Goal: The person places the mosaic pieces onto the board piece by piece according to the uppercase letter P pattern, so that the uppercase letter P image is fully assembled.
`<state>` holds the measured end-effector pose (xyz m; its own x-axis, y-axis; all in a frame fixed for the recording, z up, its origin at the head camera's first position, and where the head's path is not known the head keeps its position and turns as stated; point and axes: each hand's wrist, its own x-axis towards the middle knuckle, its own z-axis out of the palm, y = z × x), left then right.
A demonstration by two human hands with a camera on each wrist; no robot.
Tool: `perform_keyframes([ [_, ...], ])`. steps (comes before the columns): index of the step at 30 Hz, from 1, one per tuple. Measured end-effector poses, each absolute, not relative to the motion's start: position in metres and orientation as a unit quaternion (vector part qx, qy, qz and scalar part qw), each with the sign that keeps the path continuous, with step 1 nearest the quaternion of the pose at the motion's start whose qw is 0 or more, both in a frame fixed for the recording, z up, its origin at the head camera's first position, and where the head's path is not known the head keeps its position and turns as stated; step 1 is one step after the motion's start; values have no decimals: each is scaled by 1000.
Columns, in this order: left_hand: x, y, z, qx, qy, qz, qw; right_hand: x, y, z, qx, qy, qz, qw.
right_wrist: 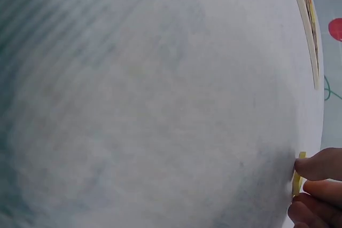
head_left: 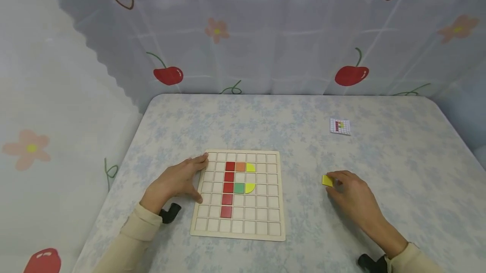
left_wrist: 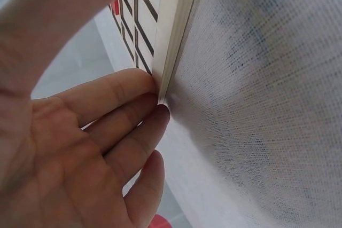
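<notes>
A pale wooden grid board (head_left: 237, 237) lies on the table in the head view. Several red square tiles (head_left: 228, 187) form a column on it, with an orange tile (head_left: 240, 166), a green tile (head_left: 239, 187) and two yellow round-edged tiles (head_left: 249, 187) to their right. My left hand (head_left: 176, 184) rests at the board's left side, fingertips and thumb apart; in the left wrist view its fingertips (left_wrist: 155, 108) touch the board's edge. Right of the board, my right hand (head_left: 351, 195) pinches a yellow tile (head_left: 327, 180) between thumb and fingers, low over the table.
A small card (head_left: 340, 126) printed with a coloured grid pattern lies toward the back right of the table. The table (head_left: 303, 231) wears a blue-flowered cloth. Behind it hangs a curtain (head_left: 265, 32) with cherries, hearts and flowers.
</notes>
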<state>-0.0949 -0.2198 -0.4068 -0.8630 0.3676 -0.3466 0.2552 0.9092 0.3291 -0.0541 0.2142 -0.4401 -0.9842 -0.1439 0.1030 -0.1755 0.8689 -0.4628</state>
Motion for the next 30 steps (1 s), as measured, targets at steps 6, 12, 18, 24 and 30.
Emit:
perform_keyframes([
  [6, -94, -225, -412, 158, 956, 146, 201, -56, 214, -443, 94, -963, 250, 33],
  [12, -94, -225, -412, 154, 956, 145, 205, -58, 204, -439, 114, -959, 257, 45],
  [18, -94, -225, -413, 160, 958, 134, 199, -66, 173, -438, 148, -949, 272, 53],
  [24, -95, -224, -412, 165, 958, 129, 197, -74, 130, -439, 193, -937, 292, 19],
  [30, -95, -222, -411, 167, 958, 132, 192, -82, 94, -440, 236, -920, 314, 0],
])
